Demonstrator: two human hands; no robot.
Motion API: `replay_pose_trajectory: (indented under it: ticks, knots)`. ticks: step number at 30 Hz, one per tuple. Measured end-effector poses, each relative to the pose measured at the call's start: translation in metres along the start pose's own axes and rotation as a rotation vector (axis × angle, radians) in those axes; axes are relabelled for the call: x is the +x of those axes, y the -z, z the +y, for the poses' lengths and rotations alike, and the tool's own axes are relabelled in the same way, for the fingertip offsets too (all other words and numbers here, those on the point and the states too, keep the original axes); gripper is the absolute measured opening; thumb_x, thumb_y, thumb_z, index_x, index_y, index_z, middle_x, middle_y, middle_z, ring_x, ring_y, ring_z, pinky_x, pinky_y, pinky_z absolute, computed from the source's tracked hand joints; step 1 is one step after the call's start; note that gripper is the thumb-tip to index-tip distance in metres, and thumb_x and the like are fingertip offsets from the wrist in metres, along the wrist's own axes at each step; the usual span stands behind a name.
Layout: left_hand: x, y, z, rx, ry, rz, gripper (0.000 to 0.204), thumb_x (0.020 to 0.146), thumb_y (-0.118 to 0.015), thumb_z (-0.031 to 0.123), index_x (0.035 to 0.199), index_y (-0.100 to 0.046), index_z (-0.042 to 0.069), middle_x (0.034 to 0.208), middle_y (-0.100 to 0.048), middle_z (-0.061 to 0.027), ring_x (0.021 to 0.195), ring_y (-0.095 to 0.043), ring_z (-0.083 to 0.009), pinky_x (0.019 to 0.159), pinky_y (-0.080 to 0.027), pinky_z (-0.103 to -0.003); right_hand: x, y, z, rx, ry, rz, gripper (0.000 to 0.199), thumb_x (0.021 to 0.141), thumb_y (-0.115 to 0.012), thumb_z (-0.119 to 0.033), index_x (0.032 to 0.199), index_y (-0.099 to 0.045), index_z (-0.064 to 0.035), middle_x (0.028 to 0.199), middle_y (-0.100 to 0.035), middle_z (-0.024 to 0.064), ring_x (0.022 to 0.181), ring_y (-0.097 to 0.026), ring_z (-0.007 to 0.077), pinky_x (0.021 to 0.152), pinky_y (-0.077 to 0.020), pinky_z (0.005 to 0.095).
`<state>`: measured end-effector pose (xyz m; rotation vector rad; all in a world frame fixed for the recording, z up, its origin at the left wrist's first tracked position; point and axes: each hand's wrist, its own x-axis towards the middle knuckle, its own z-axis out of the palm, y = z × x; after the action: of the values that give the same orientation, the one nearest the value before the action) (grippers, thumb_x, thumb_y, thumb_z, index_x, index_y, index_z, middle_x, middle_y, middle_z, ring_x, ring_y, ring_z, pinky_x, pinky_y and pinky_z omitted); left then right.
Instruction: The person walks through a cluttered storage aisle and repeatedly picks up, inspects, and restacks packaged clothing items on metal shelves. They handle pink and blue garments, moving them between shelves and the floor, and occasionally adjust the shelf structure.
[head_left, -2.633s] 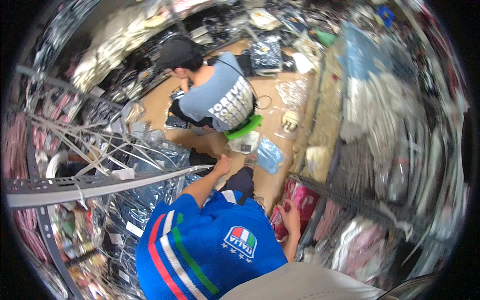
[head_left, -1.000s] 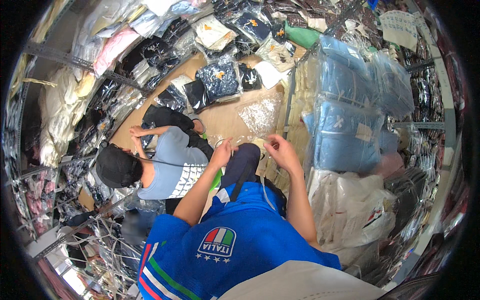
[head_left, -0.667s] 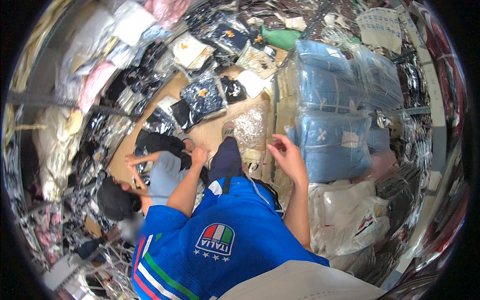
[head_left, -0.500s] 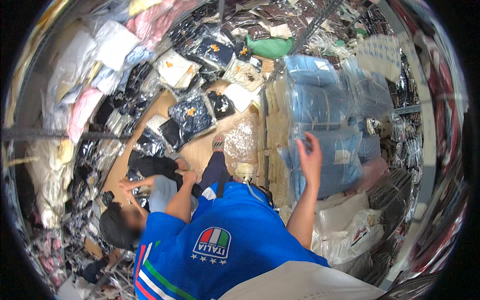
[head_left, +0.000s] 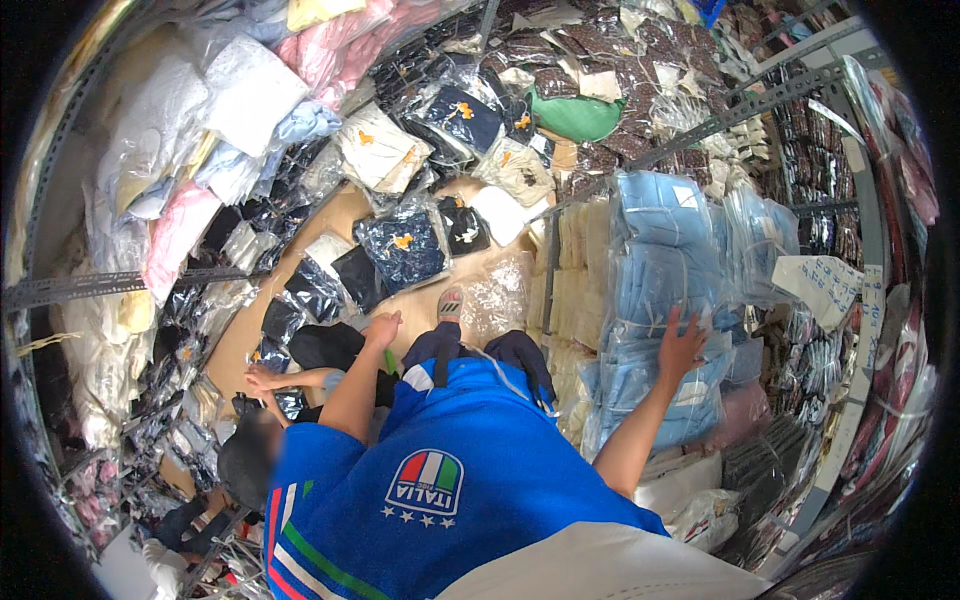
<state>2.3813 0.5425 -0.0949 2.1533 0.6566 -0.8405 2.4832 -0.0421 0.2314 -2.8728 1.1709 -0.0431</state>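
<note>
My right hand (head_left: 683, 345) lies over the stack of light-blue folded garments (head_left: 655, 260) in clear plastic, its fingers spread. Whether it touches the plastic is hard to make out. Strings tie the blue bundles, which stand to my right. My left hand (head_left: 381, 329) hangs in front of my body with its fingers loosely curled and nothing seen in them. It is nearest to a dark folded garment in a clear bag (head_left: 357, 278) on the floor. Further ahead lies a navy garment with an orange print (head_left: 402, 243), also bagged.
Another person in a dark cap (head_left: 245, 450) is low at my left, one hand (head_left: 262, 378) held out. Metal shelf posts and rails (head_left: 130, 283) frame the aisle. Bagged clothes pile up on both sides. A green bundle (head_left: 577, 117) and white bagged garments (head_left: 385, 145) lie ahead.
My right hand has moved onto the blue stack, turning and spreading its fingers. My left hand has shifted slightly forward. The view has turned a little, so the surroundings sit differently.
</note>
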Motion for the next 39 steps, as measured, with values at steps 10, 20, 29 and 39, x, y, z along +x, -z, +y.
replay_pose_trajectory:
  ticks: [10,20,29,39]
  knots:
    - [0.023,-0.025,0.010,-0.200,-0.077,-0.065,0.041,0.095,-0.052,0.041,0.078,-0.065,0.006,0.054,-0.054,-0.0040,0.038,-0.046,-0.0166,0.037,-0.033,-0.033,-0.003,-0.010,-0.014,-0.239,0.061,-0.021,0.083,0.086,-0.034,-0.076,0.146,-0.040,-0.0186,0.151,-0.030,0.0237,0.141,-0.023,0.0447,0.108,-0.0069,0.0696]
    - [0.035,-0.017,0.020,-0.360,0.010,-0.205,0.037,0.095,-0.056,0.039,0.087,-0.067,0.004,0.070,-0.061,-0.0019,0.054,-0.053,-0.0117,0.045,-0.041,-0.028,0.003,0.008,-0.003,-0.058,-0.010,0.005,0.086,0.082,-0.041,-0.078,0.146,-0.041,-0.0194,0.154,-0.025,0.0205,0.143,-0.020,0.0410,0.108,-0.0051,0.0699]
    - [0.022,0.033,0.072,-0.447,0.077,-0.199,0.035,0.095,-0.052,0.045,0.088,-0.064,0.013,0.075,-0.060,0.0043,0.063,-0.055,-0.0081,0.056,-0.045,-0.029,-0.006,0.067,0.049,0.053,-0.475,0.032,0.100,0.076,-0.033,-0.088,0.152,-0.025,-0.0233,0.159,-0.009,0.0190,0.146,-0.008,0.0381,0.106,-0.0041,0.0729]
    - [0.015,0.026,0.061,-0.469,0.127,-0.207,0.032,0.096,-0.054,0.040,0.084,-0.063,0.012,0.071,-0.060,0.0039,0.056,-0.052,-0.0065,0.047,-0.040,-0.025,-0.009,0.001,0.060,0.108,-0.543,-0.016,0.109,0.074,-0.036,-0.089,0.155,-0.006,-0.0222,0.159,-0.002,0.0213,0.146,-0.002,0.0409,0.104,-0.0041,0.0753]
